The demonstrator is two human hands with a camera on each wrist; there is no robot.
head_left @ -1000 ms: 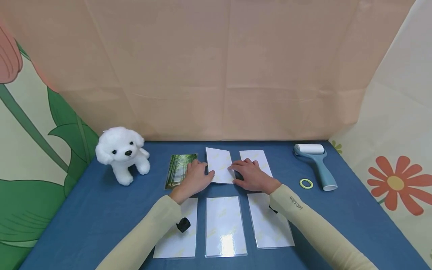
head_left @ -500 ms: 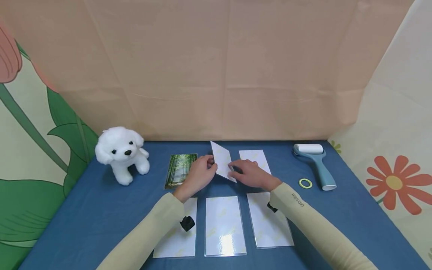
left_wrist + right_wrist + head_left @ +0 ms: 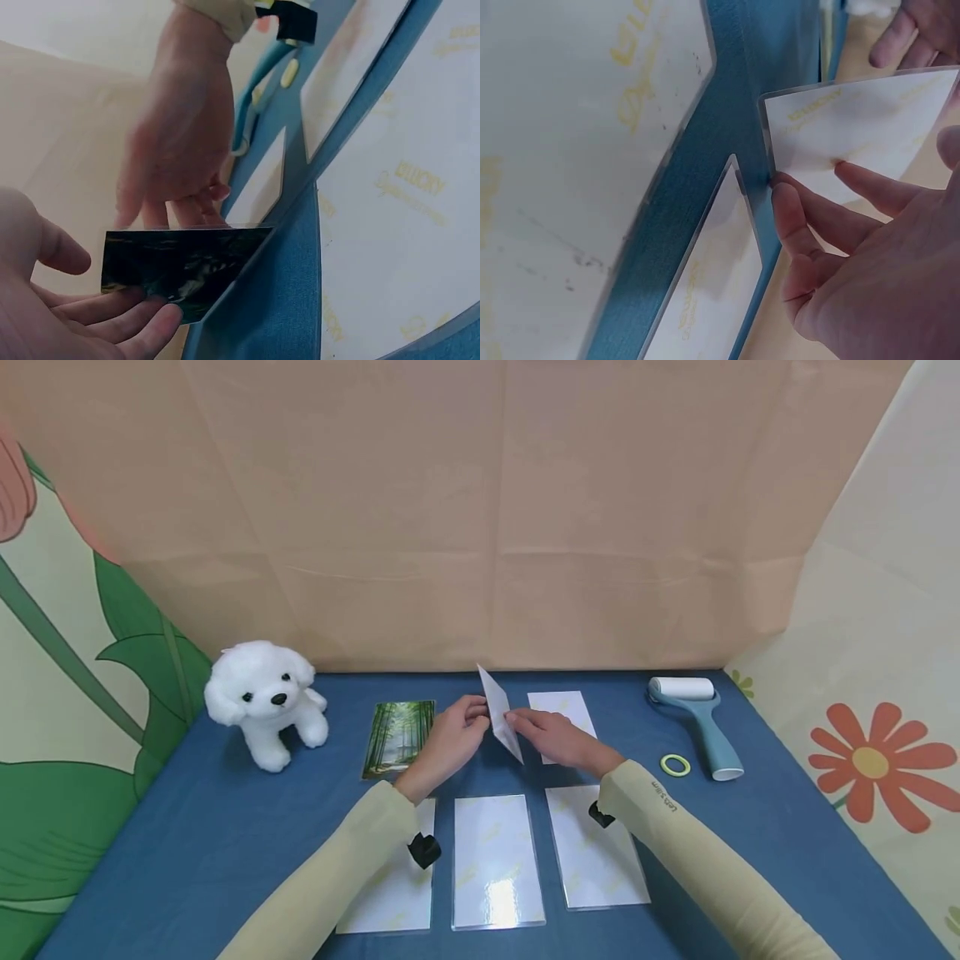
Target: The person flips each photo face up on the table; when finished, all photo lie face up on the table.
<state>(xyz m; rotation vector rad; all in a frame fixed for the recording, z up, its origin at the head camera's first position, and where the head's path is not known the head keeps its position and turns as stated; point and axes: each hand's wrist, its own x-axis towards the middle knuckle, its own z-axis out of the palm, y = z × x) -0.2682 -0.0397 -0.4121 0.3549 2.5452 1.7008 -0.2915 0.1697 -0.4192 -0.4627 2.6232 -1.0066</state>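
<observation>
A laminated photo card (image 3: pixel 501 717) stands tilted on its edge between both hands at the back middle of the table. My left hand (image 3: pixel 454 735) touches its dark picture side (image 3: pixel 191 262) with extended fingers, the thumb apart from it. From the other side, my right hand (image 3: pixel 558 741) rests its fingertips against the white back (image 3: pixel 810 139), which bears yellow print. Left of the hands, a forest photo card (image 3: pixel 399 735) lies picture up. Another card (image 3: pixel 564 706) lies white side up behind the right hand.
In front lie three more white-backed cards, at left (image 3: pixel 401 889), middle (image 3: pixel 497 847) and right (image 3: pixel 600 864), the outer two partly under the forearms. A white plush dog (image 3: pixel 266 702) stands at left. A blue-handled roller (image 3: pixel 708 727) and yellow-green ring (image 3: pixel 675 766) lie at right.
The middle back card has swung from nearly flat to steeply upright, its left side lifting. My left hand has shifted right with it; the right hand stays near its right side.
</observation>
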